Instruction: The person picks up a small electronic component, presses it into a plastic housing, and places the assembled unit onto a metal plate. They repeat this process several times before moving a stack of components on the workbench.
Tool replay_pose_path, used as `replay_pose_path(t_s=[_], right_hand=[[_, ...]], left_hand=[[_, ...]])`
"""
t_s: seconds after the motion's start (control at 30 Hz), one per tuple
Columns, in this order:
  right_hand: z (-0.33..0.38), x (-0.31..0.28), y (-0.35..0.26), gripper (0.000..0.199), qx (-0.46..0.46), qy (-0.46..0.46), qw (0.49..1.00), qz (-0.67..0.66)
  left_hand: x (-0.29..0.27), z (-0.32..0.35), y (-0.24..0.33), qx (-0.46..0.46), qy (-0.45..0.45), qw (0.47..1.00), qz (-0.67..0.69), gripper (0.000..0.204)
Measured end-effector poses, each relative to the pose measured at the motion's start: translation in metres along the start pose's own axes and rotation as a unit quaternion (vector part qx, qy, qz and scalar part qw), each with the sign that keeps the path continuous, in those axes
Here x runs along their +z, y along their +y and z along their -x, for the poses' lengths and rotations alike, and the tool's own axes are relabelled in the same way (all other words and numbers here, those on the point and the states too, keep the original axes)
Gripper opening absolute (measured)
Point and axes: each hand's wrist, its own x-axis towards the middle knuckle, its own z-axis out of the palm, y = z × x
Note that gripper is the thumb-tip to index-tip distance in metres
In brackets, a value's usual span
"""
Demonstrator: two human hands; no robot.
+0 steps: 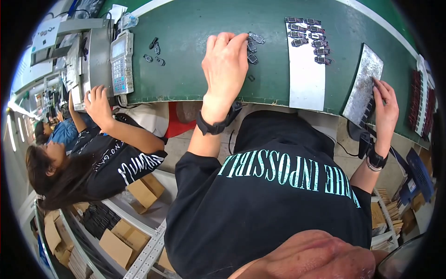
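My left hand reaches over the green bench, its fingers bent and drawn together beside a small group of black rectangular frame parts. One more frame part lies right at its fingertips; whatever is in the pinch is hidden. My right hand is closed, thumb and index finger together at the edge of a scuffed metal plate. Small dark parts line that plate's lower right side, partly behind the hand, and what these fingers hold is too small to tell. Between the hands, two columns of black parts rest on a white strip.
Several loose black parts lie left on the bench, near a grey keypad device. A rack of dark red pieces stands far right. At left a co-worker's hand is by a machine. Cardboard boxes sit behind.
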Motion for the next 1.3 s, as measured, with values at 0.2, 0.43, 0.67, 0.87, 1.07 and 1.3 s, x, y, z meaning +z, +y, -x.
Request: replay_pose_path(t_s=[0.2,0.43,0.67,0.87,1.07,1.3], right_hand=[[0.003,-0.013,0.021,0.019,-0.005,-0.035,0.999,0.036],[0.001,-0.009,0.03,0.016,-0.043,-0.046,0.998,0.018],[0.007,-0.008,0.05,0.019,-0.058,-0.059,0.996,-0.022],[0.011,-0.011,0.077,0.02,0.072,-0.068,0.992,-0.077],[0.013,-0.004,0.041,0.019,0.034,0.055,0.985,-0.159],[0.028,0.006,-0.014,0.018,0.006,-0.06,0.922,-0.383]], left_hand=[[0.001,-0.021,0.013,0.097,-0.074,0.992,-0.022,0.016],[-0.004,-0.013,0.027,0.186,-0.162,0.967,-0.07,0.022],[-0.004,0.035,0.038,0.183,-0.136,0.973,0.028,0.023],[0.018,0.054,0.048,0.094,0.009,0.995,0.035,0.023],[0.026,0.047,0.057,0.007,0.037,0.998,-0.052,0.021],[0.029,0.05,0.049,0.094,0.016,0.995,0.015,0.021]])
